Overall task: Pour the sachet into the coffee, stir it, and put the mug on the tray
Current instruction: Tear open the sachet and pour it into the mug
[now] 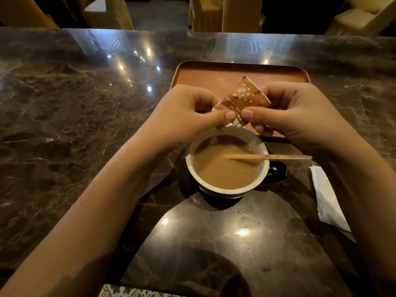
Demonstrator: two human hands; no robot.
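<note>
Head view: both hands are pinching the sachet (242, 99) just above the far rim of the mug (227, 163). Left hand (188, 112) is gripping the lower-left edge, thumb on top; right hand (297, 112) is gripping the edge just beside it, thumbs nearly touching. Both grips are closed tight on the paper, nothing else in either hand. Can't tell if the tear has started; the white corner near the left thumb looks crumpled, maybe.

Step in hand, as I'm reading it: tearing the sachet open, pour not yet done.

Doing it well:
- Thumbs are sitting close together, good. That keeps the tear short and controlled.
- Tear across one corner only, not the full width, so the contents are leaving as a narrow stream.
- Tilt the torn corner down over the middle of the coffee (222, 166), not over the rim where it's hovering now. Spill risk on the worktop (85, 103) otherwise.
- Don't yank. A sudden rip is likely to be flinging powder.

The stirrer (267, 157) is already lying across the mug, tip in the coffee, other end sticking out past the rim on the right. The handle is pointing right too, so right hand is taking both later.

The tray (235, 69) is sitting just behind the mug, nothing on it that I can see. White napkin (325, 196) is lying to the right, clear of the action.
</note>
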